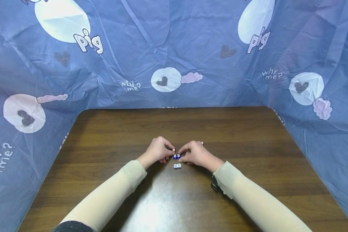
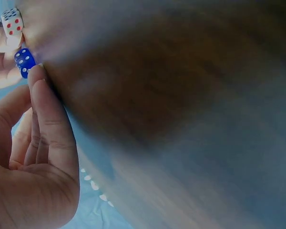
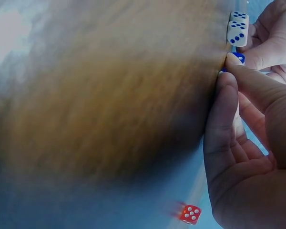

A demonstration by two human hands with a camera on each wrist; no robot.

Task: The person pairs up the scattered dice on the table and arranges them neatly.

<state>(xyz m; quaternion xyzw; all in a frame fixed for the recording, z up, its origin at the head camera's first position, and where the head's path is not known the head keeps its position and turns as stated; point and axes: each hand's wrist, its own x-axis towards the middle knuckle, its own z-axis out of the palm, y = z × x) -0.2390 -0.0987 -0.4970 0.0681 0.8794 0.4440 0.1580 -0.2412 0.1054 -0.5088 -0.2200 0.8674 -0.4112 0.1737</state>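
My left hand (image 1: 160, 149) reaches in from the left, thumb and index finger pinching a small red die (image 1: 174, 149). Just nearer to me, two blue dice (image 1: 177, 156) stand side by side. My right hand (image 1: 198, 154) comes from the other side and pinches the right one between thumb and index finger. In the left wrist view, a blue die (image 2: 25, 62) shows beside the left fingertips, where the red die is hidden. Closer to me lie two white dice (image 1: 177, 166), side by side.
Behind my right hand lies another red die (image 1: 202, 142), also visible low in the right wrist view. A brown wooden table (image 1: 237, 125) is under everything. Blue printed cloth (image 1: 119, 64) hangs around its back and sides.
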